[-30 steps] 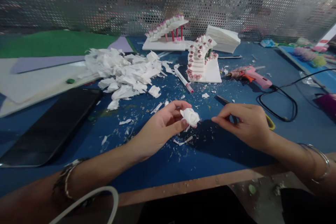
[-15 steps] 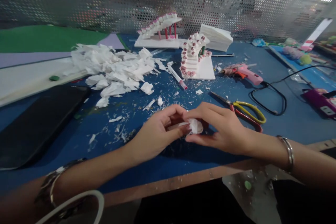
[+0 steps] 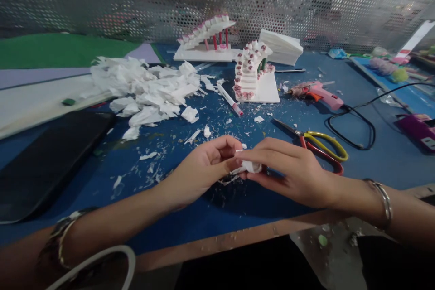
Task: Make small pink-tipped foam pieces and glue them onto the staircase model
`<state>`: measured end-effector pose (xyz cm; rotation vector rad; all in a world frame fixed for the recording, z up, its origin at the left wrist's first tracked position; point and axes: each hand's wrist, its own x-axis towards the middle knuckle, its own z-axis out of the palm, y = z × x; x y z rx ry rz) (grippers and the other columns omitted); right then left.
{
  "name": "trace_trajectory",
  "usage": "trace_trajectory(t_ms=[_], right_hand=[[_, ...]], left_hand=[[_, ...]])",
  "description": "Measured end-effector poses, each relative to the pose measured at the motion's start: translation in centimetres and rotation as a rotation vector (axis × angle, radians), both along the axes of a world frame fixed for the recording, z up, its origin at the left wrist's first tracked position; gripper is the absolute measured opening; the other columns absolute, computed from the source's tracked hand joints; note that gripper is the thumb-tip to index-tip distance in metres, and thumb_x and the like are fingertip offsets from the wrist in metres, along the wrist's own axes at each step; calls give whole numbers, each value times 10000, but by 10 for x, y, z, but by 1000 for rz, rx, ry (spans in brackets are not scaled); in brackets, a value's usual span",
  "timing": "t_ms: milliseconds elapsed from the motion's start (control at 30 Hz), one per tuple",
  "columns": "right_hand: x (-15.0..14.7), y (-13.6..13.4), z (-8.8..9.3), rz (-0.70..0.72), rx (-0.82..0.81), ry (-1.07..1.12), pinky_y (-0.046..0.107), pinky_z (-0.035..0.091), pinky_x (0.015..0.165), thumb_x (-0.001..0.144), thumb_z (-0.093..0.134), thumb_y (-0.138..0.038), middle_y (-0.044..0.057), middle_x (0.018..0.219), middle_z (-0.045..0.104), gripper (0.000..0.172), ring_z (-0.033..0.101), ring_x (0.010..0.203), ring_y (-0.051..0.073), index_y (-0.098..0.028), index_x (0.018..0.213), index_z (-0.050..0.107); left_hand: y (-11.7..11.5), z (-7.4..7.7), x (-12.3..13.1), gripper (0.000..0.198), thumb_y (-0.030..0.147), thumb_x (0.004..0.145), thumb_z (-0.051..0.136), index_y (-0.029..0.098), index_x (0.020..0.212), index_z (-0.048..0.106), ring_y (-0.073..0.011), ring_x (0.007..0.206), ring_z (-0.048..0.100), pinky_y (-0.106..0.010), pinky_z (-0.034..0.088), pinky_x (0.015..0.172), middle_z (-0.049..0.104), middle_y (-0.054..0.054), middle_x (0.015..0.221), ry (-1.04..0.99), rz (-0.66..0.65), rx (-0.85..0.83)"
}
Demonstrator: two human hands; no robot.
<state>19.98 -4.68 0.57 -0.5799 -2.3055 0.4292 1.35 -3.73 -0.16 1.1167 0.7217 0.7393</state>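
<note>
Between both hands, just above the blue table, is a small wad of white paper (image 3: 253,167). My left hand (image 3: 208,163) pinches its left end between thumb and fingers. My right hand (image 3: 292,170) closes over its right side, fingers bent across the top and thumb below. The fingers hide part of the wad. Beyond the hands lie small white scraps (image 3: 207,132). To the right of my right hand rest pliers-like scissors (image 3: 312,140) with one yellow and one red handle.
A heap of torn white paper (image 3: 149,90) lies at left, behind a black phone (image 3: 50,163). White model stairs (image 3: 246,77) stand at the back, with a second staircase model (image 3: 207,38) behind. A marker (image 3: 229,99) lies beside them. At right is a pink glue gun (image 3: 319,94) with its black cord.
My right fingers have shifted over the wad and cover more of its top. The wad has turned slightly between the hands, and the view has moved a little.
</note>
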Motion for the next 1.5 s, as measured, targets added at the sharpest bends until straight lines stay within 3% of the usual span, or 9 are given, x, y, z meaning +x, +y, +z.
trace_trajectory(t_ms=[233, 433, 567, 700, 800, 1000, 1300, 1500], right_hand=[[5, 2, 4, 88, -97, -42, 227, 487, 800, 841, 507, -190, 56, 944, 575, 365, 546, 887, 89, -144, 1200, 463], [5, 4, 5, 121, -139, 1, 226, 473, 802, 846, 495, -141, 35, 901, 618, 304, 555, 856, 78, -154, 1150, 508], [6, 4, 3, 51, -120, 12, 195, 473, 724, 831, 519, -144, 26, 833, 626, 208, 555, 773, 67, -137, 1033, 568], [8, 4, 1, -62, -84, 1, 165, 452, 632, 810, 556, -190, 10, 777, 606, 128, 532, 668, 52, -142, 921, 598], [9, 3, 0, -102, -60, -16, 137, 431, 598, 792, 586, -204, -4, 730, 601, 104, 532, 630, 38, -132, 864, 605], [8, 1, 0, -116, -24, -59, 104, 406, 573, 796, 590, -253, -28, 710, 588, 134, 513, 591, 17, -139, 866, 591], [9, -2, 1, -102, -74, -123, 119, 415, 659, 779, 611, -301, -10, 825, 584, 339, 520, 698, 37, -142, 1068, 533], [10, 0, 4, -74, -105, -84, 98, 408, 679, 817, 553, -204, -15, 805, 583, 166, 514, 696, 17, -137, 968, 570]], left_hand=[[0, 3, 0, 176, 256, 740, 634, 166, 787, 490, -47, 528, 520, -157, 359, 499, 589, 39, 648, 24, -23, -78], [0, -1, -1, 166, 258, 757, 616, 163, 816, 493, -55, 554, 541, -164, 386, 523, 590, 26, 680, 47, -75, -65], [-2, 0, -3, 122, 263, 788, 572, 173, 852, 519, -74, 659, 552, -178, 413, 609, 584, 11, 753, 125, -71, 68], [-5, 3, -5, 201, 285, 767, 591, 191, 936, 532, -82, 712, 511, -170, 403, 632, 549, 9, 833, 255, -35, 270], [-7, 3, -5, 266, 298, 756, 605, 192, 980, 509, -98, 757, 520, -179, 413, 669, 547, 1, 870, 266, -53, 307], [-5, -1, -3, 195, 310, 775, 590, 203, 929, 535, -76, 713, 499, -163, 390, 643, 542, 27, 824, 328, -45, 347], [-4, 2, -4, 138, 280, 784, 561, 195, 885, 521, -86, 630, 557, -180, 427, 609, 586, 39, 699, 284, -23, 242], [-4, 4, -5, 138, 274, 777, 584, 210, 896, 555, -74, 648, 586, -162, 442, 624, 605, 43, 721, 221, -61, 233]])
